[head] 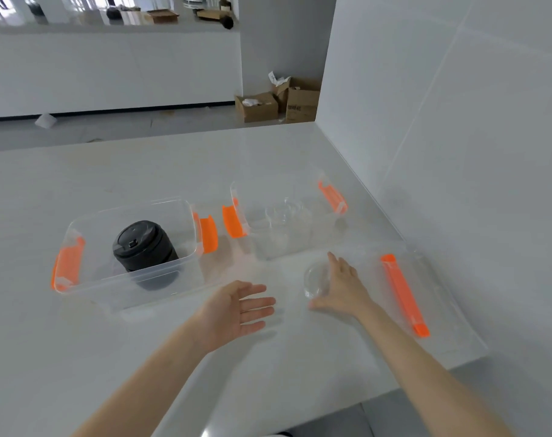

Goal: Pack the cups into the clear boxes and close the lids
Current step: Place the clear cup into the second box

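A black lidded cup (145, 247) stands inside the left clear box (79, 291), which has orange latches and no lid on. The right clear box (299, 244) holds a clear glass cup (284, 216) and is also uncovered. A small clear glass cup (314, 280) lies on the table in front of it. My right hand (342, 287) is spread beside this cup, fingers touching or nearly touching it. My left hand (236, 307) hovers open, palm toward the right, just left of the cup. A clear lid (441, 310) with an orange strip lies flat at the right.
The white table (142, 357) ends at a wall on the right and drops off at its near right corner. Cardboard boxes (281, 102) sit on the floor beyond the table's far edge.
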`<state>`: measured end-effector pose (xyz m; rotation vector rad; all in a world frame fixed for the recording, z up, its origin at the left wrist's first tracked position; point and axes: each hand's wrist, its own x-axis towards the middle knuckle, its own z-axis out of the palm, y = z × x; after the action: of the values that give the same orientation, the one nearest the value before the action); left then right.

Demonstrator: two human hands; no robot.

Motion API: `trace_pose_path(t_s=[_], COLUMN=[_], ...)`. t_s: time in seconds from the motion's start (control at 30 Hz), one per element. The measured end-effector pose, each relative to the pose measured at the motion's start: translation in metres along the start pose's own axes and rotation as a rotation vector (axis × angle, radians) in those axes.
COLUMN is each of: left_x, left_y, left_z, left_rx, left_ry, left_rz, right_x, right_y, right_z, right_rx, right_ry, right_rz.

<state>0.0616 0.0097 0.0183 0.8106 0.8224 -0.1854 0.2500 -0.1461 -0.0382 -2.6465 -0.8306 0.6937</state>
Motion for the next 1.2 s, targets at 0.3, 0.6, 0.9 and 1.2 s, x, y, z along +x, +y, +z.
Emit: trace_pose_path(t_s=[0.3, 0.6, 0.9, 1.2], left_x=[0.025, 0.042, 0.037, 0.032], left_y=[0.002, 0.019, 0.024, 0.029], left_z=[0.010, 0.022, 0.017, 0.032], left_rx=[-0.051, -0.011, -0.082, -0.176], left_ry=[-0.014, -0.027, -0.013, -0.319], left_rz=[-0.026, -0.026, -0.005, 0.168], right_x=[0.006, 0.014, -0.003, -0.035], right_y=[0.004, 0.005, -0.015, -0.074], right_z=[0.012, 0.015, -0.025, -0.039], right_rx=[-0.082, -0.147, 0.453, 0.159], right_ry=[0.116, 0.131, 0.098, 0.144], right_rz=[-0.035, -0.018, -0.030, -0.492])
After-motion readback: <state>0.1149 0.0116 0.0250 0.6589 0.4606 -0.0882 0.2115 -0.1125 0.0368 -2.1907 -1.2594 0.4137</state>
